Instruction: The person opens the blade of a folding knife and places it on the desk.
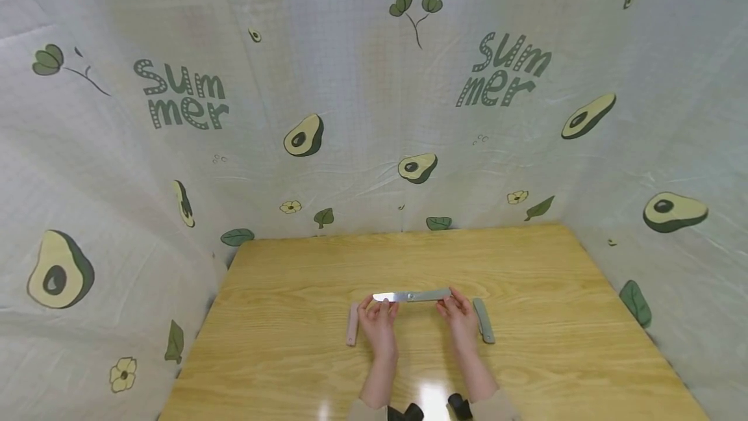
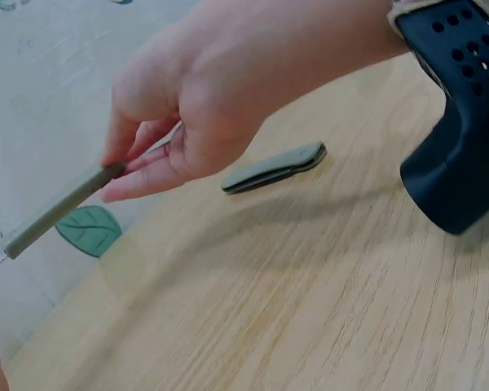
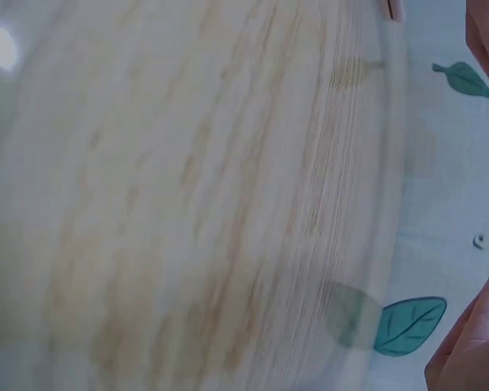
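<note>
An unfolded pocket knife (image 1: 429, 295) with a grey-green handle and a shiny blade (image 1: 390, 296) is held level above the table between both hands. The left hand (image 1: 380, 330) pinches the blade near its tip; only a bit of that hand shows at the lower left of the left wrist view. At the handle's end, the right hand (image 1: 460, 321) grips between thumb and fingers, seen closer in the left wrist view. Beside the left hand lies a pink folded knife (image 1: 352, 325). A grey-green folded knife (image 1: 484, 321) lies just right of the right hand.
The wooden table (image 1: 280, 304) is bounded at the back and sides by a hanging cloth (image 1: 350, 83) printed with avocados and leaves. Dark wrist straps with camera mounts (image 2: 460, 122) sit on the forearms.
</note>
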Action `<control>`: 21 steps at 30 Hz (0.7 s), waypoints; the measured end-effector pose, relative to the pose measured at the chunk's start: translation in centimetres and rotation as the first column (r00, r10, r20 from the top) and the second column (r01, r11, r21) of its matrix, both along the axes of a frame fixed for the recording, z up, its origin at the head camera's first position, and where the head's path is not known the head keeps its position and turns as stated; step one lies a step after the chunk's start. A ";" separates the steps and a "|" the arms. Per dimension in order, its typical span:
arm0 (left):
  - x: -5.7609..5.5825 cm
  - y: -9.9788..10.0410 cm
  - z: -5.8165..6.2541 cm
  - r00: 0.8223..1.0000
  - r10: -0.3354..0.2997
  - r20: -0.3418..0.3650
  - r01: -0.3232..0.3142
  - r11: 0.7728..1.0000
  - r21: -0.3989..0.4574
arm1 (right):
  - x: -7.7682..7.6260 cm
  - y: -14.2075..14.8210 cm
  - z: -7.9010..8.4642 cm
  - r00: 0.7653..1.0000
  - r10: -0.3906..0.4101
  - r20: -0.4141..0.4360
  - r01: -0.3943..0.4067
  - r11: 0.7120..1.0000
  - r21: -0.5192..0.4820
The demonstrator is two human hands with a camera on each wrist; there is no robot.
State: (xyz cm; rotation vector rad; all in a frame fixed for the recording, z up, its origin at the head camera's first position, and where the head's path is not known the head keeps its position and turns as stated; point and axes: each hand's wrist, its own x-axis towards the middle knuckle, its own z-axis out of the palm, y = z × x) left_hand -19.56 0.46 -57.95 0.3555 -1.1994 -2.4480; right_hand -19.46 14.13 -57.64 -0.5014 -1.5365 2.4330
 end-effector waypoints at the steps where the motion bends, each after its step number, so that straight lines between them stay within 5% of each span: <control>1: -0.1 0.0 -0.1 1.000 -0.001 0.011 0.001 1.000 -0.008 | -0.1 0.1 0.1 1.000 -0.001 0.004 0.001 1.000 0.008; 9: -0.6 -0.4 -0.9 0.993 -0.010 0.117 0.020 0.996 -0.084 | -1.0 0.7 0.2 1.000 -0.017 0.022 0.016 0.998 0.053; 15: -1.0 -1.3 -1.7 0.981 -0.078 0.176 0.099 0.989 -0.114 | -1.5 1.3 -0.7 0.998 0.011 0.062 -0.019 0.992 0.128; 21: -1.4 -2.3 -2.3 0.962 -0.145 0.233 0.196 0.956 -0.217 | -1.3 2.0 -0.6 0.990 0.075 0.123 -0.099 0.974 0.205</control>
